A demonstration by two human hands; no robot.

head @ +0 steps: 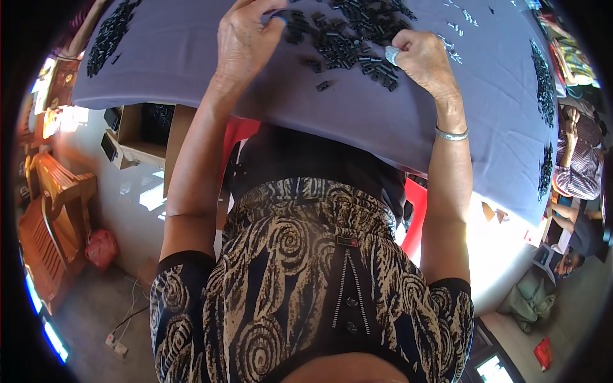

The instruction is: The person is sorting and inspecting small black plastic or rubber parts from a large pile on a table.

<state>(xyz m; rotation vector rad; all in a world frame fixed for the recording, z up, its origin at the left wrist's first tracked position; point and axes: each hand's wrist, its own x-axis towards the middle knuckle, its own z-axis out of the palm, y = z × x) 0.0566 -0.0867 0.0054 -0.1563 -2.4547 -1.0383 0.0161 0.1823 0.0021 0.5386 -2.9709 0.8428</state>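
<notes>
A heap of small black plastic pieces (335, 48) lies on the grey-purple tablecloth (287, 103) in front of me. My left hand (249, 43) is over the cloth at the heap's left side. Its fingers are bent and partly cut off by the top edge, with a bit of blue at one fingertip. On the heap's right side, my right hand (424, 60) is curled, and a silvery-white wrapping (392, 55) covers one digit. Whether either hand pinches a piece is hidden. One loose black piece (323, 86) rests apart, nearer to me.
Small clear or silvery pieces (455, 28) are scattered at the upper right. More black heaps lie along the table's left (107, 40) and right (543, 84) edges, with other people beyond. A cardboard box (139, 143) stands below the table, near a wooden bench (57, 206).
</notes>
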